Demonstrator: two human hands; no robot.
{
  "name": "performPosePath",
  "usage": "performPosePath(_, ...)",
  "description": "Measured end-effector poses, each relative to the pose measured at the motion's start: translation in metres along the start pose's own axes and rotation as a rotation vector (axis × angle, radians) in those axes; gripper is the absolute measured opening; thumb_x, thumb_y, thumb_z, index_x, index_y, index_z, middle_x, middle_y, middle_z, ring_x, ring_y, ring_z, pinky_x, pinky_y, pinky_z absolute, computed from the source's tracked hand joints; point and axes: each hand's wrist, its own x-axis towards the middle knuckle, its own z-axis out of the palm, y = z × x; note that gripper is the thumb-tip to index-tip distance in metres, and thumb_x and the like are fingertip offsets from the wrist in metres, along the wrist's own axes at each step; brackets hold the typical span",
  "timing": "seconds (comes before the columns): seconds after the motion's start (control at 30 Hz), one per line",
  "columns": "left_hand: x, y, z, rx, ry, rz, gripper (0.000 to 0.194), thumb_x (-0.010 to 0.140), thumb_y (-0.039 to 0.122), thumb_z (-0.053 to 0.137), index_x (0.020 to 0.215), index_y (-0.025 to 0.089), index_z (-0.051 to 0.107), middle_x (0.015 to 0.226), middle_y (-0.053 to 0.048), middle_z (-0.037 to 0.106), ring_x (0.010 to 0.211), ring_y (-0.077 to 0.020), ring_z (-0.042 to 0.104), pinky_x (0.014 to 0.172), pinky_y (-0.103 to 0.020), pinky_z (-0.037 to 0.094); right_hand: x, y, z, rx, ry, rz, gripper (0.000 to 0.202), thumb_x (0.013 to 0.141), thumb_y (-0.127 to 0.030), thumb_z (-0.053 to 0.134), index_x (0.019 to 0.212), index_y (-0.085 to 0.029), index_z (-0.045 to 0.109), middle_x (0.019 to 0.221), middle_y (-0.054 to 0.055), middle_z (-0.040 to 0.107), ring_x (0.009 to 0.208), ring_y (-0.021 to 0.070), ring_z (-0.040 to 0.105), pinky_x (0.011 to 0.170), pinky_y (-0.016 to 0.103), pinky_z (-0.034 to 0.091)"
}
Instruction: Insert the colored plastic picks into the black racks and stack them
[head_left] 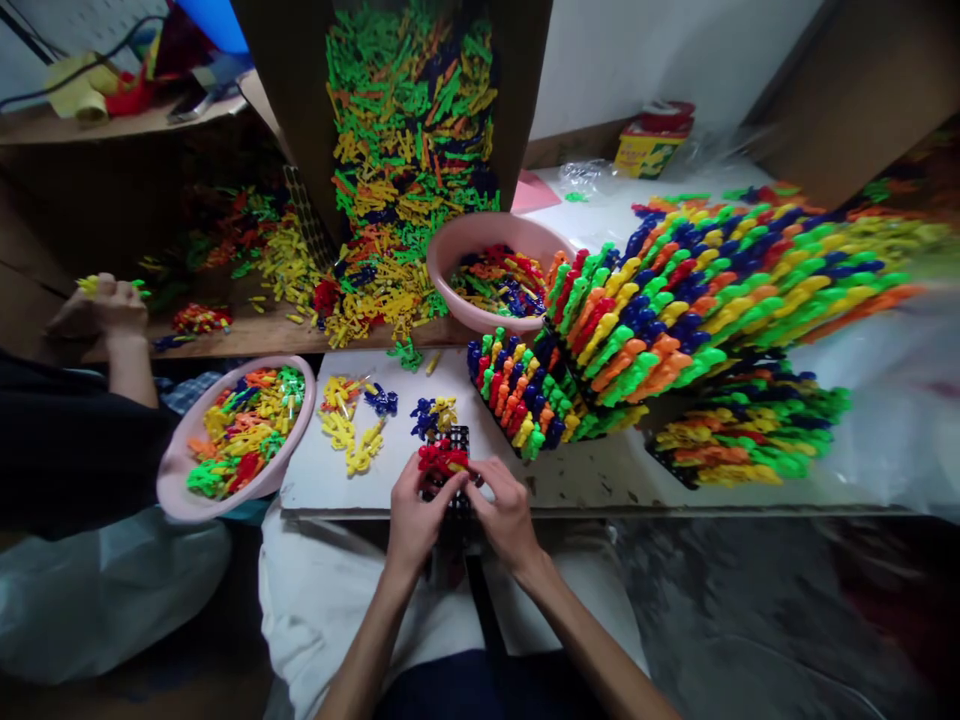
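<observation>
My left hand (420,498) and my right hand (501,500) meet at the front edge of the white table, closed around small red plastic figures (442,458). A bit of yellow shows between the fingertips of my right hand. Under the red pieces lies a black grid-like rack (459,437), partly covered by my hands. Just beyond it sit blue figures (424,418) and yellow figures (446,411). Left of my hands, more yellow figures (365,448) lie loose beside a small blue bunch (381,400).
Racks packed with coloured figures (637,310) stand to the right. A pink basin (442,270) is behind, another pink basin (171,485) at left. A large box of loose pieces (412,130) stands at the back. A co-worker's hand (120,305) holds yellow and green pieces at far left.
</observation>
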Motion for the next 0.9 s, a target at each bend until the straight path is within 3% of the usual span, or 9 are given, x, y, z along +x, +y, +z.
performPosePath(0.1, 0.006, -0.005, 0.007, 0.002, 0.148, -0.002, 0.030, 0.082, 0.045, 0.069, 0.096, 0.018, 0.069, 0.091, -0.005, 0.070, 0.081, -0.0158, 0.065, 0.067, -0.024, 0.052, 0.007, 0.009, 0.006, -0.097, -0.016, -0.059, 0.033, 0.096, -0.028, 0.052, 0.127, -0.022, 0.062, 0.110, 0.008, 0.071, 0.104, 0.0221, 0.065, 0.094, 0.039, 0.054)
performPosePath(0.2, 0.013, -0.010, 0.010, 0.196, 0.229, 0.069, 0.029, 0.086, 0.045, 0.064, 0.099, 0.020, 0.071, 0.089, -0.004, 0.071, 0.073, -0.0142, 0.063, 0.068, -0.024, 0.050, 0.009, 0.018, 0.010, -0.229, -0.049, -0.066, 0.039, 0.094, -0.028, 0.056, 0.132, -0.022, 0.058, 0.123, 0.012, 0.063, 0.116, 0.0254, 0.058, 0.100, 0.044, 0.051)
performPosePath(0.33, 0.023, -0.018, 0.011, 0.455, 0.180, 0.122, 0.028, 0.091, 0.042, 0.058, 0.099, 0.020, 0.073, 0.082, -0.005, 0.071, 0.070, -0.0155, 0.063, 0.072, -0.026, 0.048, 0.001, 0.023, 0.012, -0.332, -0.082, -0.064, 0.032, 0.094, -0.025, 0.055, 0.125, -0.020, 0.061, 0.126, 0.013, 0.059, 0.117, 0.0256, 0.055, 0.102, 0.045, 0.050)
performPosePath(0.5, 0.028, -0.019, 0.008, 0.550, 0.092, 0.114, 0.029, 0.091, 0.042, 0.058, 0.099, 0.020, 0.073, 0.080, -0.006, 0.072, 0.070, -0.0171, 0.063, 0.070, -0.026, 0.046, -0.007, 0.021, 0.013, -0.342, -0.071, -0.053, 0.031, 0.094, -0.024, 0.056, 0.124, -0.019, 0.060, 0.127, 0.013, 0.058, 0.117, 0.0267, 0.053, 0.102, 0.046, 0.049)
performPosePath(0.77, 0.031, -0.011, 0.012, 0.654, 0.063, -0.057, 0.032, 0.090, 0.046, 0.057, 0.095, 0.020, 0.075, 0.080, -0.011, 0.075, 0.075, -0.0231, 0.070, 0.065, -0.027, 0.043, 0.019, 0.019, 0.022, -0.337, -0.024, -0.003, 0.028, 0.091, -0.023, 0.059, 0.118, -0.019, 0.062, 0.112, 0.010, 0.064, 0.106, 0.0252, 0.055, 0.096, 0.041, 0.050)
performPosePath(0.9, 0.035, -0.005, 0.001, 0.609, -0.121, -0.060, 0.033, 0.089, 0.047, 0.057, 0.091, 0.019, 0.075, 0.081, -0.010, 0.076, 0.077, -0.0237, 0.070, 0.067, -0.028, 0.045, 0.030, 0.023, 0.029, -0.394, -0.060, -0.014, 0.019, 0.092, -0.017, 0.052, 0.105, -0.020, 0.065, 0.102, 0.008, 0.066, 0.097, 0.0258, 0.054, 0.087, 0.039, 0.050)
